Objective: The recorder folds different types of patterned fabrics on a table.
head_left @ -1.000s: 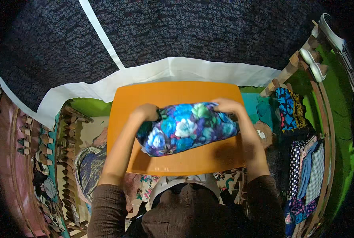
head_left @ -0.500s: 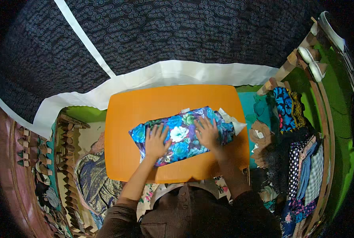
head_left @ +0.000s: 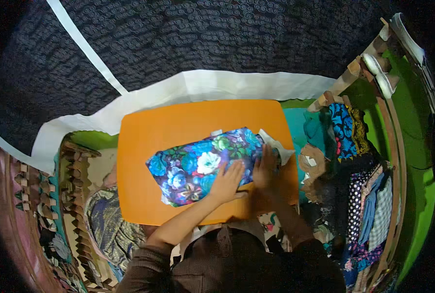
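A folded floral cloth (head_left: 178, 168), printed in blue, purple, green and white, lies slantwise on the orange table (head_left: 178, 122). Pale material (head_left: 282, 146) sticks out past its right end, and a small white scrap shows at its far edge. My left hand (head_left: 228, 182) rests on the near right part of the cloth, fingers stretched out. Just to its right, my right hand (head_left: 264, 171) is at the cloth's right end, fingers extended and somewhat blurred. Neither hand appears to grip anything.
Dark patterned fabric with a white border (head_left: 202, 80) hangs beyond the table. Garments (head_left: 368, 205) are stacked on a wooden rack at the right. Shiny dark-and-gold cloth (head_left: 112, 219) lies at the left, beside a wooden rack (head_left: 78, 210).
My left hand has slid right across the cloth, from its left part towards my right hand. My right hand has shifted slightly nearer me. The view has moved a little.
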Motion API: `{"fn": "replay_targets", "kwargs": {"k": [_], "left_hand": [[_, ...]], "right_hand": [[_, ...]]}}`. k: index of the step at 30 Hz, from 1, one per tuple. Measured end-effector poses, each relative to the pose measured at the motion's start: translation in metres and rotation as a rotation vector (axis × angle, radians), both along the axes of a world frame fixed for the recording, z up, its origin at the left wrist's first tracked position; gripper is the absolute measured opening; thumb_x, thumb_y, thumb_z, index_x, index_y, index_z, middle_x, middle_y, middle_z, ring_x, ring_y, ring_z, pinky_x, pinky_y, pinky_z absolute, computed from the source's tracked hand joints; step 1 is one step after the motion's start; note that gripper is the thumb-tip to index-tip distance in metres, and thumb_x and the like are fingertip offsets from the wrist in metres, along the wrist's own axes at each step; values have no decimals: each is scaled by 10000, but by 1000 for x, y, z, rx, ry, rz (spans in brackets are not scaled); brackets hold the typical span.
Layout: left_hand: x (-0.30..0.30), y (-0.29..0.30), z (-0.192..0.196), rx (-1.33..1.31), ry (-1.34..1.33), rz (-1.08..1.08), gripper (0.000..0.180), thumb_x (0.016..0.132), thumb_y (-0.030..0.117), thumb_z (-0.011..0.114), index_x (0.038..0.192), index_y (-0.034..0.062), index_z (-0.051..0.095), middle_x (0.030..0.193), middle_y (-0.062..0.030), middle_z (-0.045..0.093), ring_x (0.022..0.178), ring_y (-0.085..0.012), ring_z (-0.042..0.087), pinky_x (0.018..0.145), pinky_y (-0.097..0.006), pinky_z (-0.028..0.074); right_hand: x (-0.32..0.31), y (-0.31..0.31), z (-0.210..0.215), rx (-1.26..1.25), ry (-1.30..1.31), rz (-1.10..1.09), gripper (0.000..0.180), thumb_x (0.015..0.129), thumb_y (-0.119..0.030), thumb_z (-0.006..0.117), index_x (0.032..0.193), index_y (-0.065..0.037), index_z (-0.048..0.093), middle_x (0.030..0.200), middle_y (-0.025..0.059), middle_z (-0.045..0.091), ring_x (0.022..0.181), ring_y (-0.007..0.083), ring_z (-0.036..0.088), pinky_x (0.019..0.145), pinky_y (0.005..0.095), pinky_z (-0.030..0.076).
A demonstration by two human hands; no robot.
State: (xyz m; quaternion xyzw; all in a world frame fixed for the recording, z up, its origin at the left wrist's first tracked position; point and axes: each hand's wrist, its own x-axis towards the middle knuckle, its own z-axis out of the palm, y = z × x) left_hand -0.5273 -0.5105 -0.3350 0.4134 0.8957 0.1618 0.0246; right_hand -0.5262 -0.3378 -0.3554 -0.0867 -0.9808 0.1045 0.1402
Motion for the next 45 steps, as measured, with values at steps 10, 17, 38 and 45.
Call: {"fn": "replay_targets", "kwargs": {"k": [10,17,38,45], "left_hand": [[-6,34,-57,9,339,-15,377,796,170,447,1130,6,504,1234,-180,467,1123,-274,465,961,-457,323],[3,16,-12,136,326,40,377,769,175,467,1114,35,522,1179,-117,515,1099,-247,482,928,-428,376],[73,-33,0,68,73,922,542,803,328,519,1282,111,390,1342,-158,308,1244,-338,269,1012,-543,161],[71,-77,-6,131,-2,766,452,815,292,502,1234,126,457,1323,-111,368,1249,-302,301,1028,-517,155]], "right_hand": [[15,6,-6,-363,-137,23,805,799,-384,573,1329,70,172,1323,317,251,1221,443,274,992,490,249],[-20,3,28,-1531,-427,111,652,759,-330,651,1233,23,373,1171,202,479,1078,313,474,897,391,387],[-7,8,-31,-1677,-526,413,544,858,-128,536,1309,-13,253,1204,103,430,1088,213,449,888,344,403],[29,8,-29,-1388,-1117,87,403,886,-230,497,1216,-26,386,938,122,594,852,240,588,718,360,474]]}}
